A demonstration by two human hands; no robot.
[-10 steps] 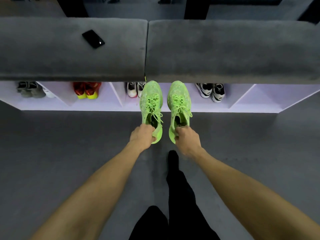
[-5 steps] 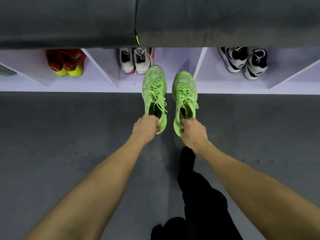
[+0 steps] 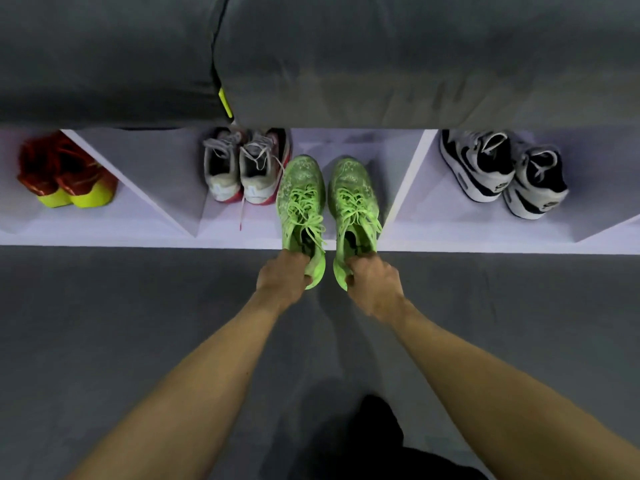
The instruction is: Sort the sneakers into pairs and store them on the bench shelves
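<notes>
My fingers (image 3: 304,280) clamp both green sneakers' (image 3: 303,199) heels. Three pairs (image 3: 502,171) sit shelved beyond them. This pair's left, I reckon.

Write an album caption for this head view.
Both hands, left hand and right hand, slide green sneakers into a shelf.

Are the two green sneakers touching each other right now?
Apart. The head view shows a strip of shelf and floor between the left green sneaker and the right green sneaker along their whole length.

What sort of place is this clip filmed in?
Probably a home entryway or a mock-up of one: a grey cushioned bench over white shoe cubbies holding paired sneakers, on a grey floor.
</notes>
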